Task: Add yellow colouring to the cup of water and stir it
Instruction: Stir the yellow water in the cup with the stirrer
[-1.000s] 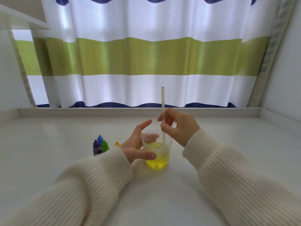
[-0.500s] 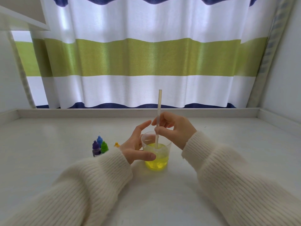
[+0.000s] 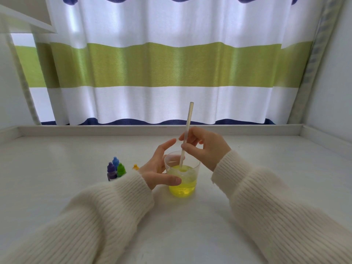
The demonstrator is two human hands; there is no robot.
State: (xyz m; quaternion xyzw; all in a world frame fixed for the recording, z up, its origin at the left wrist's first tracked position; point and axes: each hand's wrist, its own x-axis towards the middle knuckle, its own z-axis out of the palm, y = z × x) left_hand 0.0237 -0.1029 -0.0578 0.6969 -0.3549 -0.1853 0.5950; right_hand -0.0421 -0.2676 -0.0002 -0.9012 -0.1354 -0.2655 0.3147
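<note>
A clear plastic cup (image 3: 188, 174) of yellow water stands on the white table (image 3: 57, 168), in the middle of the head view. My left hand (image 3: 158, 166) holds the cup from the left, thumb across its front and fingers behind it. My right hand (image 3: 205, 147) pinches a pale straw (image 3: 188, 121) above the cup. The straw leans a little to the right at the top, and its lower end sits in the yellow water. The yellow colouring bottle (image 3: 135, 166) shows only its tip behind my left wrist.
Purple (image 3: 111, 171), blue (image 3: 115, 162) and green (image 3: 121, 170) dropper bottles stand together left of the cup. A low white ledge (image 3: 95, 129) runs along the back of the table under a striped curtain. Walls close in both sides.
The straw has moved left inside the cup and now tilts with its top to the right. My right hand shifted left with it. My left hand stayed on the cup.
</note>
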